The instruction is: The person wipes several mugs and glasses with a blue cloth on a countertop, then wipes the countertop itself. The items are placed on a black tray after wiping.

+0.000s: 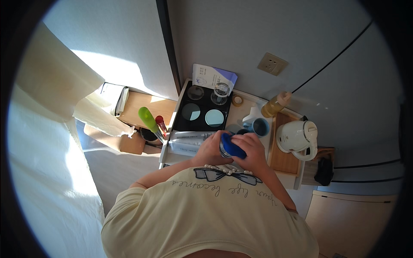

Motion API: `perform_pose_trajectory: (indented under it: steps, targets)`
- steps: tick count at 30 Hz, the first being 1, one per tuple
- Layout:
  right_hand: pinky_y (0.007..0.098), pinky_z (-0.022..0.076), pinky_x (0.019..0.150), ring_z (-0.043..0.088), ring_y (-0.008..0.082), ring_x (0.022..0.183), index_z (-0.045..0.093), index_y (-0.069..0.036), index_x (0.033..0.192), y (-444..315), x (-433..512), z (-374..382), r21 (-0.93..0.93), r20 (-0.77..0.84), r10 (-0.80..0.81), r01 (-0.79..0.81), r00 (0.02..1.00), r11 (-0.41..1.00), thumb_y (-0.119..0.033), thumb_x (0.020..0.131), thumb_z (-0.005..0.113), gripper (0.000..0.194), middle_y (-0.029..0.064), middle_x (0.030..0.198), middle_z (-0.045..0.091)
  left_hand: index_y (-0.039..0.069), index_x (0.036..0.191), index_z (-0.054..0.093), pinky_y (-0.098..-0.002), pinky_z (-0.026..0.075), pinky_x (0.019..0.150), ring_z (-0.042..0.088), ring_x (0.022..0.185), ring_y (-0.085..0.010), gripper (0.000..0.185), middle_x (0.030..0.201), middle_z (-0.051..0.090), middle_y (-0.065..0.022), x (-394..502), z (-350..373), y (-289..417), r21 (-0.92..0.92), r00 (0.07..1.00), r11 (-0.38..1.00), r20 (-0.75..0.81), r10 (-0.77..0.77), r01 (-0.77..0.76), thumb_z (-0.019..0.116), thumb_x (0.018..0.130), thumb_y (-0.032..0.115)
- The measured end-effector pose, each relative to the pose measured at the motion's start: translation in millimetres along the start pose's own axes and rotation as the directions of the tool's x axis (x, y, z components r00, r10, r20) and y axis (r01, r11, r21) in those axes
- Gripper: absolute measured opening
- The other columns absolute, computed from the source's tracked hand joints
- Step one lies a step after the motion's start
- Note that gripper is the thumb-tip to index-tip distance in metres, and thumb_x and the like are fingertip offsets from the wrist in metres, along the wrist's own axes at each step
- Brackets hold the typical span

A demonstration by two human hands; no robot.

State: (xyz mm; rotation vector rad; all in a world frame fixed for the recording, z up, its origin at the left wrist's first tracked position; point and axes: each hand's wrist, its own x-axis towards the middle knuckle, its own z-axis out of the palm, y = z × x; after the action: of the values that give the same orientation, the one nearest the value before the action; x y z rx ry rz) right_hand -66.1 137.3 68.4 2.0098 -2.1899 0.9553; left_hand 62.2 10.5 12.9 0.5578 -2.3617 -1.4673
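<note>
Close to my chest, above the front of a white cabinet top (166,154), my left hand (209,151) is wrapped around a clear glass vessel (225,151), probably a drinking glass. My right hand (253,151) grips a dark blue cloth (233,146), pressed against the glass. The cloth and fingers hide much of the glass. Just beyond my hands stand a blue mug (260,127) and a second dark blue cup, partly covered. A black tray (204,127) with several round shiny spots lies behind my left hand; a clear glass (220,94) stands at its far right.
On the right, a wooden tray (284,164) carries a white electric kettle (295,137). A bottle of yellowish liquid (274,104) and a tape roll (237,100) stand near the wall. Long printed packets (184,148) lie front left. Green-handled (147,116) and red items rise beside the cabinet.
</note>
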Motion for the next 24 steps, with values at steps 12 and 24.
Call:
perform_pose_trajectory:
  steps: [12,24]
  targets:
    - [0.0386,0.0485,0.086,0.057,0.0288,0.097,0.065,-0.008,0.105,10.1,-3.6,3.8,0.115,-0.011,0.063,-0.062,0.998,0.991,-0.011,0.059,0.075,0.047,0.0066,0.109,0.064,0.007,0.122,0.045,-0.0415,0.049,0.086,0.06,0.102,-0.0362,0.079,0.108,0.06,-0.0177,1.7,1.5,-5.0,0.007,0.998,0.998,-0.019,0.058,-0.058,0.087,0.057,0.025]
    - [0.031,0.0494,0.075,0.062,0.0197,0.086,0.062,-0.001,0.11,27.3,-20.1,32.0,0.642,0.199,0.668,-0.611,0.717,0.464,-0.008,0.078,0.069,0.034,0.0122,0.099,0.061,0.007,0.121,0.047,-0.033,0.052,0.085,0.064,0.099,-0.0219,0.075,0.112,0.057,-0.0098,5.1,0.3,1.5,-0.335,0.926,0.877,-0.275,0.257,-0.343,0.088,0.062,0.026]
